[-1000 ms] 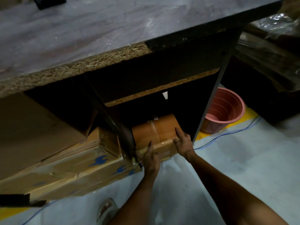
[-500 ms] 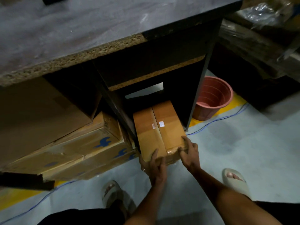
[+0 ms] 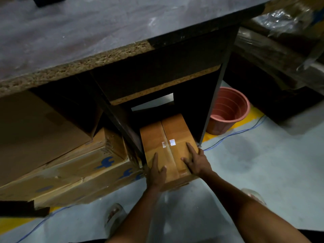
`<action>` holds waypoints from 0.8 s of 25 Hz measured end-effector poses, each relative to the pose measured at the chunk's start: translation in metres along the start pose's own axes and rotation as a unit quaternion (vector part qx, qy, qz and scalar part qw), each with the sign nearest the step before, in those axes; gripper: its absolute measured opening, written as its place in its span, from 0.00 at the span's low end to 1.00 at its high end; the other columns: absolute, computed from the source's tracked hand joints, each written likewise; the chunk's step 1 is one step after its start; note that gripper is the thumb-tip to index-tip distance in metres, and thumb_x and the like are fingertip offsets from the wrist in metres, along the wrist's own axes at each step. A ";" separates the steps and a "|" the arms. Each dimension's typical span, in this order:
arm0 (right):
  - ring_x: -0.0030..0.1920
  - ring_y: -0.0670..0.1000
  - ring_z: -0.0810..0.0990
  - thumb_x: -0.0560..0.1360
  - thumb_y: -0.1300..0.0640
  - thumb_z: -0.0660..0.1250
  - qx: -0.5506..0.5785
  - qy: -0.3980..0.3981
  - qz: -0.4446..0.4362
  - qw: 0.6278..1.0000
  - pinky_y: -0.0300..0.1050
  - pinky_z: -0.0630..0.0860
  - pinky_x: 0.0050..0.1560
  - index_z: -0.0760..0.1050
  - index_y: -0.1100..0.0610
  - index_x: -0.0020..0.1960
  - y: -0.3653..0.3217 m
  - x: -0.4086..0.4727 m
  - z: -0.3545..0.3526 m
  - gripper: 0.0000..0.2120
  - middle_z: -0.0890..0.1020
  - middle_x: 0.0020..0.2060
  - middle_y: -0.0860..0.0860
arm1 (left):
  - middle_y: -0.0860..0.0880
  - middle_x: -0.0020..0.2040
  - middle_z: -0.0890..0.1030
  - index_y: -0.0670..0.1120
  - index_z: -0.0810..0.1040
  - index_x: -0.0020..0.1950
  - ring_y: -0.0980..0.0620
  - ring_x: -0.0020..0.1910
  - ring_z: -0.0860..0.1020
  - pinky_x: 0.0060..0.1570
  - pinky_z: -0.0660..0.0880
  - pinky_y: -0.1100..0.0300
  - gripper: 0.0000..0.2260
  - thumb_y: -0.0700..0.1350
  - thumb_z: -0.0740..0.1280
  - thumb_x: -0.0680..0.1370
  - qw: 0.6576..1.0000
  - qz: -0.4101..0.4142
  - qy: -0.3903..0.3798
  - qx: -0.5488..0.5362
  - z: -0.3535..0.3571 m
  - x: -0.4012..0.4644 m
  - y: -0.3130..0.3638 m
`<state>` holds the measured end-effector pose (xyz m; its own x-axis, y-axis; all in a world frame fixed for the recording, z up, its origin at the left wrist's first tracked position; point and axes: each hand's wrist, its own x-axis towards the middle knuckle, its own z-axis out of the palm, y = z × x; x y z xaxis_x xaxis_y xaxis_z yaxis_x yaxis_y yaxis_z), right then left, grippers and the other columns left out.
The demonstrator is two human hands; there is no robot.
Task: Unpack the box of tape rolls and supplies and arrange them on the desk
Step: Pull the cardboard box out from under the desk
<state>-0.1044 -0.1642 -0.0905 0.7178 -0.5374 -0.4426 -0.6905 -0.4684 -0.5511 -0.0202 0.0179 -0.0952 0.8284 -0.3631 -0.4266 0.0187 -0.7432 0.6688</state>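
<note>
While the box (image 3: 167, 146) lies on the floor, half under the bench (image 3: 105, 32), its long axis runs straight away from the person. The left hand (image 3: 156, 170) and right hand (image 3: 196, 160) both rest flat-fingered on its near end, equally close.

Both forearms bare to the bottom frame edge; no sleeves, watch, rings or bands visible on the left hand (image 3: 156, 171) or the right hand (image 3: 198, 162). Fingernails short, unpainted as far as the dim light shows. Feet in pale open-toed slide sandals: left sandal (image 3: 114, 217) blurred, toes showing; right sandal (image 3: 254, 195) partly hidden behind the forearm. Dark garment (image 3: 311, 233) at the lower right corner, type not discernible.
</note>
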 end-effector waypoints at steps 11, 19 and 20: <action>0.60 0.66 0.75 0.74 0.36 0.58 0.008 -0.006 -0.043 0.999 0.57 0.75 0.62 0.32 0.38 0.75 0.059 -0.074 0.039 0.42 0.58 0.72 0.62 | 0.47 0.77 0.50 0.68 0.52 0.77 0.37 0.69 0.61 0.66 0.67 0.42 0.35 0.45 0.66 0.78 0.995 -0.097 -0.014 0.009 0.026 -0.083 -0.016; 0.56 0.61 0.79 0.76 0.40 0.65 0.022 -0.010 -0.017 1.000 0.54 0.77 0.59 0.36 0.39 0.77 0.088 -0.128 0.051 0.44 0.59 0.71 0.59 | 0.47 0.76 0.50 0.69 0.45 0.76 0.37 0.69 0.61 0.71 0.62 0.44 0.39 0.52 0.68 0.76 0.994 -0.090 -0.055 0.034 0.041 -0.141 -0.035; 0.55 0.60 0.80 0.75 0.41 0.66 0.024 -0.015 -0.016 0.999 0.53 0.78 0.58 0.38 0.41 0.78 0.090 -0.130 0.049 0.45 0.60 0.70 0.59 | 0.46 0.75 0.51 0.69 0.44 0.76 0.37 0.69 0.61 0.71 0.62 0.44 0.40 0.54 0.69 0.76 0.994 -0.086 -0.060 0.039 0.041 -0.142 -0.036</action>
<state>-0.2550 -0.1025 -0.1167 0.7419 -0.5014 -0.4452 -0.6631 -0.4503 -0.5980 -0.1617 0.0736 -0.0838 0.7436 -0.2878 -0.6035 0.1066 -0.8401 0.5319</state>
